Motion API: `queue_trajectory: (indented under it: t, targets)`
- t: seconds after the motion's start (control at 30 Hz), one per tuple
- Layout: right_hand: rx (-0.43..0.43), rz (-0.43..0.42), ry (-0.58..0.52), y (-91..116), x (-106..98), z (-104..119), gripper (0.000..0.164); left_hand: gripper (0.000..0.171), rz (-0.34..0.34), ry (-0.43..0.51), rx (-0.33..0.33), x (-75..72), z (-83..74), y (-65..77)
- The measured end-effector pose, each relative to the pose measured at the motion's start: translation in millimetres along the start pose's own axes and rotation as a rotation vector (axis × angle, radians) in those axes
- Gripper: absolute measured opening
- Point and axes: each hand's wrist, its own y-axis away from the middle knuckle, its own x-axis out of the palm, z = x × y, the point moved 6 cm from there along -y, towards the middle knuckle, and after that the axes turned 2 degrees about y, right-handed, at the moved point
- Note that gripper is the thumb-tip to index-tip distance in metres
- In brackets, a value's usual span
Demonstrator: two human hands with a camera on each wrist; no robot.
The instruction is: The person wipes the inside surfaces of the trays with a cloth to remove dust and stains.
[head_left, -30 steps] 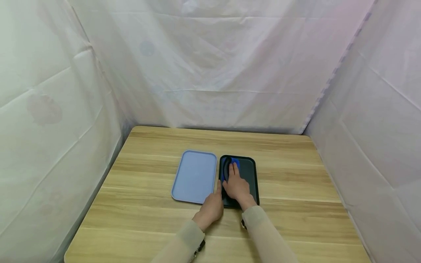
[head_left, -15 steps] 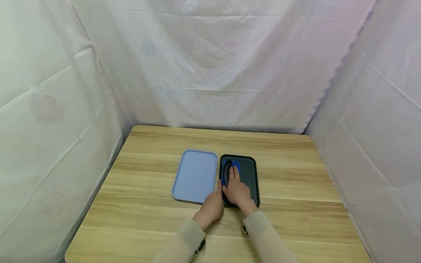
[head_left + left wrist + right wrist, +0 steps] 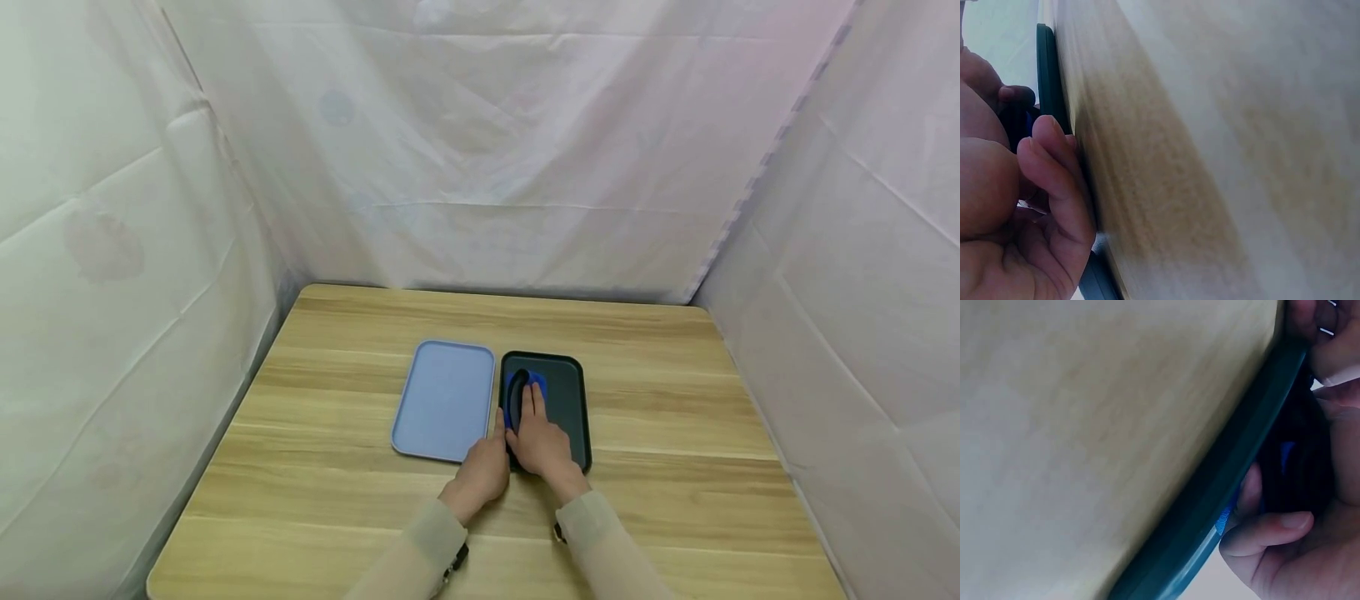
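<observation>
On the dark green tray [image 3: 568,400] lies a scrub brush [image 3: 517,398] with a curved black handle and a blue base. My right hand [image 3: 542,442] grips it, two fingers stretched forward along the base beside the handle. The right wrist view shows other fingers curled by the dark handle, with blue bristles [image 3: 1224,519] just above the tray's rim. My left hand [image 3: 483,471] holds the tray at its near left side, index finger lying along the edge. In the left wrist view its fingers [image 3: 1060,181] bend at the tray's rim. The palm hides part of the brush.
A light blue tray [image 3: 445,402] lies just left of the green one, a narrow gap between them. Both rest on a wood-grain table [image 3: 330,500]. White cloth [image 3: 480,150] hangs behind the table and along both sides.
My right hand has drawn the brush a little nearer to me along the green tray. The left hand and both trays have stayed in place.
</observation>
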Motion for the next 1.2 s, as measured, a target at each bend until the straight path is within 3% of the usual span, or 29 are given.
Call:
queue_trajectory:
  t: [1.2]
  targets:
    - [0.052, -0.046, 0.019, 7.2, -0.6, -28.8, 0.085, 0.08, 0.014, 0.012, -0.017, -1.1, -0.4, -0.5]
